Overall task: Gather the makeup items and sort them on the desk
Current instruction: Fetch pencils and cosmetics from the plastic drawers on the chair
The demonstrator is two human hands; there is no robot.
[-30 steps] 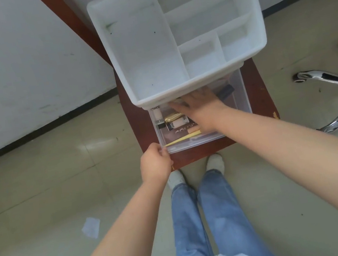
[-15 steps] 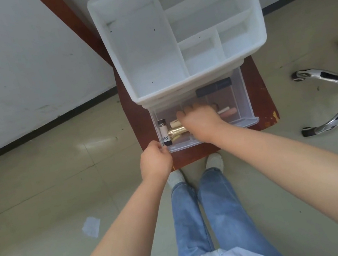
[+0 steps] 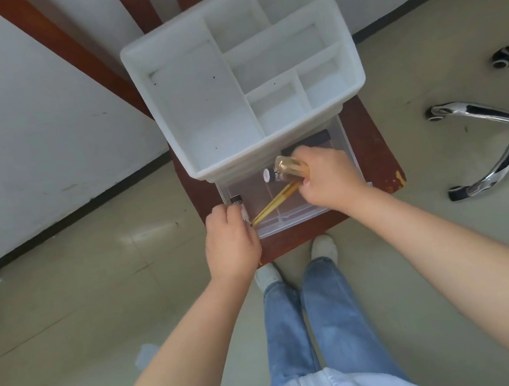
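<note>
A white plastic organizer with empty top compartments stands on a brown wooden chair. Its clear drawer is pulled out toward me. My right hand grips a bunch of makeup items lifted above the drawer: a gold tube, a small black and white tube and yellow pencils that slant down to the left. My left hand is curled at the drawer's front left corner, over a black-capped white tube. A black stick lies at the back of the drawer.
An office chair's chrome base with castors stands on the floor to the right. White walls with a dark skirting board are behind and to the left. My legs in jeans and white shoes stand just before the chair. A scrap of paper lies on the floor.
My right hand has closed on the gold tube, small tube and pencils and lifted them out of the drawer. My left hand has stayed at the drawer's front left corner.
</note>
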